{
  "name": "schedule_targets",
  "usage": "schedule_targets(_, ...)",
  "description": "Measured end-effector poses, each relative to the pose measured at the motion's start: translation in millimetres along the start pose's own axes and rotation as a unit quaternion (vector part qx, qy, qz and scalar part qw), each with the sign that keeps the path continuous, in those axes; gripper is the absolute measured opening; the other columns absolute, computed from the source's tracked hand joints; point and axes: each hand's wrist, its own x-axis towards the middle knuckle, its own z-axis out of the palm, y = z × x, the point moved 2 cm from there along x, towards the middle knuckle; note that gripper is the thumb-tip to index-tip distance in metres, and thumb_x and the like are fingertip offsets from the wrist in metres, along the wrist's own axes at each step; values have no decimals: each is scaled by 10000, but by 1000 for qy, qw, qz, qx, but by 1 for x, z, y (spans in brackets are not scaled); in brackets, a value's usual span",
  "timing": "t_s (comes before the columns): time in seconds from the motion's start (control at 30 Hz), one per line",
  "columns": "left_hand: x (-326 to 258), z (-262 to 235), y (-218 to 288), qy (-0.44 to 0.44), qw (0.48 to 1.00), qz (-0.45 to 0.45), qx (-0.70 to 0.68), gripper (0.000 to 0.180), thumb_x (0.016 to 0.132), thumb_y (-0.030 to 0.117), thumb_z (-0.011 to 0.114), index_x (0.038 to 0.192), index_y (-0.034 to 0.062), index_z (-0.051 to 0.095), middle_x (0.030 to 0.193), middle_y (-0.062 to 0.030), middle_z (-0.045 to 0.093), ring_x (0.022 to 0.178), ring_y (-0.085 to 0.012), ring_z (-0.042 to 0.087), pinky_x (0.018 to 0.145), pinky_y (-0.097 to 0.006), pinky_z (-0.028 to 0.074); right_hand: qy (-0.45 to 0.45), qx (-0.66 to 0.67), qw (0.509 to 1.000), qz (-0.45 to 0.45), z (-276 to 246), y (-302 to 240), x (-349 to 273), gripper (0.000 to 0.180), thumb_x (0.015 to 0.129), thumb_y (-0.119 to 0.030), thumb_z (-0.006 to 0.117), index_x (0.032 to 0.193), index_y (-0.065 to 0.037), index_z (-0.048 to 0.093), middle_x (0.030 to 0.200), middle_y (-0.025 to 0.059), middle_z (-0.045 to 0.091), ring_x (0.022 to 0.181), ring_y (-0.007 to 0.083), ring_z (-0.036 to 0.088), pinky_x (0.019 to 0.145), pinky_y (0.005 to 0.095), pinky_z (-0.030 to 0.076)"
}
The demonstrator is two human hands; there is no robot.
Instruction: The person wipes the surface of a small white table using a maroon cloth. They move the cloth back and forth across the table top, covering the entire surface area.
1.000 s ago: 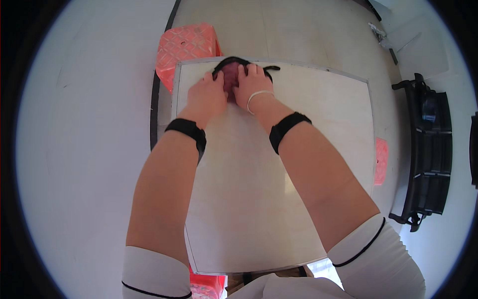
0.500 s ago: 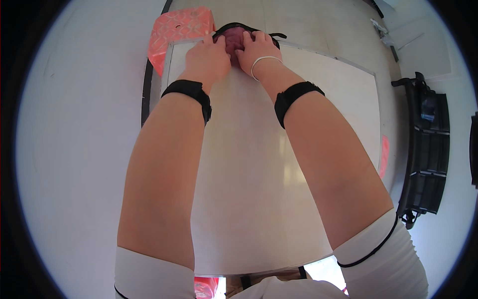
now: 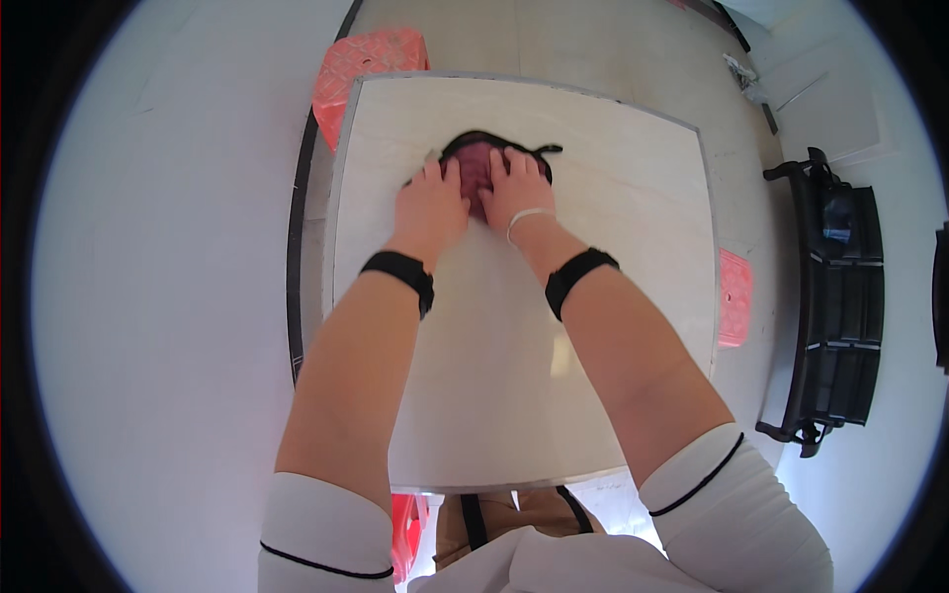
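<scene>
On the white table (image 3: 465, 395), toward its far side, lies a soft maroon pouch-like thing (image 3: 474, 170) with a black rim and a short black strap sticking out to the right. My left hand (image 3: 432, 206) grips its left side, fingers bent over the edge and thumb near the middle. My right hand (image 3: 519, 193) grips the right side the same way, with its thumb close to the left one. The maroon middle shows between both hands; the sides are hidden beneath my fingers. Black bands sit on both wrists, and a pale bracelet is on the right.
A pink plastic stool (image 3: 371, 64) stands past the table's far left corner. Another pink stool (image 3: 733, 296) is by the right edge, and a red stool (image 3: 407, 534) is below the near edge. A black bench (image 3: 840, 296) stands farther right. A white wall (image 3: 178, 296) runs along the left.
Both hands have come back toward me from the table's far edge, and the maroon pouch-like thing has moved with them onto the tabletop. The view has shifted a little too.
</scene>
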Motion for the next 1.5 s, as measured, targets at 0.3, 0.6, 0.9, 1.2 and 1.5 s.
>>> schedule_targets(0.3, -117, 33, 28, -74, 997, 1, -26, 621, 755, 255, 573, 1275, 41, 311, 1058, -150, 446, 946, -300, 491, 772, -382, 441, -29, -1, 999, -26, 47, -1, -116, 633, 796, -339, 519, 1306, -53, 275, 1328, 107, 291, 1187, 247, 298, 936, 357, 310)
schedule_targets(0.6, -280, 28, 83, -78, 996, -35, -1, 647, 745, 268, 589, 1272, 18, 309, 1034, -144, 451, 921, -276, 497, 729, -360, 459, 26, 51, 993, -102, 53, -6, -280, 633, 746, -310, 576, 1263, -37, 334, 1275, 129, 342, 1145, 270, 334, 910, 396, 311)
schedule_targets(0.9, -369, 29, 129, -95, 993, -70, -28, 690, 728, 205, 621, 1293, 37, 261, 1043, -141, 434, 916, -291, 512, 726, -370, 466, 54, 57, 988, -137, 55, 8, -378, 661, 677, -280, 650, 1230, -41, 377, 1209, 102, 414, 1068, 249, 401, 889, 397, 325)
schedule_targets(1.2, -406, 41, 138, -7, 992, -58, -112, 643, 695, 142, 630, 1267, 99, 339, 980, -123, 437, 865, -282, 516, 681, -368, 466, 212, 130, 963, -104, 65, 17, -423, 621, 605, -230, 684, 1172, -113, 459, 1144, 47, 468, 1029, 231, 433, 896, 401, 298)
schedule_targets(1.5, -487, 135, 104, 229, 917, -59, -320, 533, 605, 63, 643, 1115, 145, 511, 908, -99, 465, 793, -273, 489, 675, -369, 412, 249, 328, 907, -85, 139, -19, -493, 497, 588, -28, 625, 1066, -38, 489, 1020, 151, 504, 908, 296, 495, 792, 386, 406)
